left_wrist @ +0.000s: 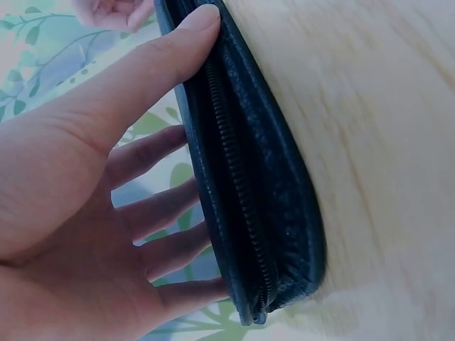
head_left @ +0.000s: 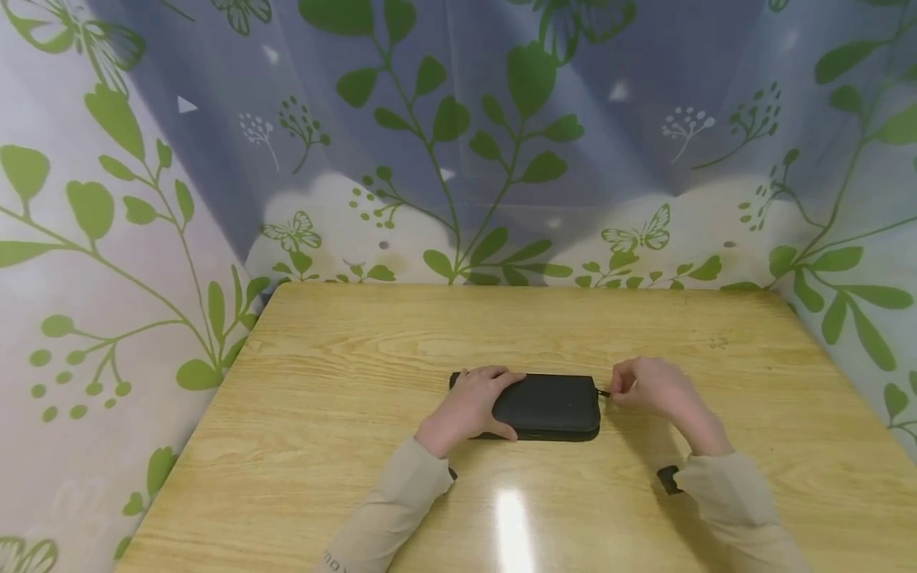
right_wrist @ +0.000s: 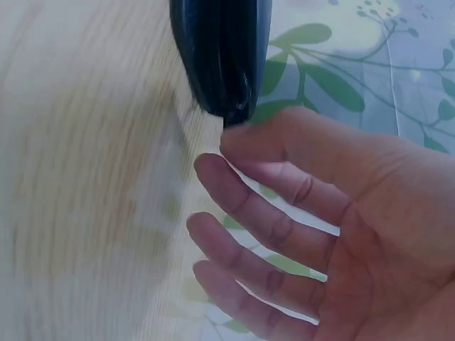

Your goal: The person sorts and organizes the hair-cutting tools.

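Observation:
A black zip-around wallet [head_left: 552,402] lies flat on the table with its long side toward me. My left hand [head_left: 469,406] holds its left part, fingers across the top and thumb at the near edge. In the left wrist view the thumb of the left hand [left_wrist: 78,163] presses the wallet [left_wrist: 263,156] beside its zipper [left_wrist: 234,156], whose teeth run along the edge. At the wallet's right end, my right hand [head_left: 655,388] pinches the zipper pull [head_left: 604,393] between thumb and index finger. The right wrist view shows the right hand's [right_wrist: 313,192] other fingers loosely bent below the dark pull [right_wrist: 233,119].
The wooden table [head_left: 344,342] extends around the wallet on all sides. Behind it and at both sides hangs a curtain [head_left: 473,159] with green leaves and butterflies. A dark wrist strap [head_left: 669,480] shows by the right sleeve.

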Demonstrator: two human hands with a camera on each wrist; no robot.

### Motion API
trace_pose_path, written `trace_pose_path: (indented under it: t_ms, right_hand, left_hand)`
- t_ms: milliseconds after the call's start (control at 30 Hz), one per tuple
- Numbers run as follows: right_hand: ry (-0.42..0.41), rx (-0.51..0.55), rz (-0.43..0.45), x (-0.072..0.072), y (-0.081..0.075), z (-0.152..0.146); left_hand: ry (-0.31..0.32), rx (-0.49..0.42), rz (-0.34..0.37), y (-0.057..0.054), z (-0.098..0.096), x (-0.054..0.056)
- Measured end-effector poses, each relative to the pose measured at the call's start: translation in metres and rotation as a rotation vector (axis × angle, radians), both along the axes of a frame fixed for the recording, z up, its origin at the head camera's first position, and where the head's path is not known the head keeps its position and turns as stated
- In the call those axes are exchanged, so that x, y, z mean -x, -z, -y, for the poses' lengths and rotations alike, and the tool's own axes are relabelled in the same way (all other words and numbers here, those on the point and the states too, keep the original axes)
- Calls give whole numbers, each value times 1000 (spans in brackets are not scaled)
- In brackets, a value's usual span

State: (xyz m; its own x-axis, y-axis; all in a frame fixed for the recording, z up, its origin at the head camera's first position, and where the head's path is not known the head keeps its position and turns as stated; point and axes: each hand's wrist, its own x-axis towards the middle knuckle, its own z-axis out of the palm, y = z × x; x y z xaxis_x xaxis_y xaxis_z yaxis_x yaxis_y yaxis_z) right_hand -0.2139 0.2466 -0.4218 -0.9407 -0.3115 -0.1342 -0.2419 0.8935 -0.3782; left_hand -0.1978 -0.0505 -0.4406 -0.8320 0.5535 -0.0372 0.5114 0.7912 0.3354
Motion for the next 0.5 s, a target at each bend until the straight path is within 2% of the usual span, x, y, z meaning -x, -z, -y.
trace_pose_path:
  t_ms: [267,500]
  right_hand:
    - [8,37,-14,1,10,14]
    - [35,37,-70,1,12,13]
  left_hand:
    - [-5,-25,31,5,2,0]
    - [-13,-5,-4,6,1,2]
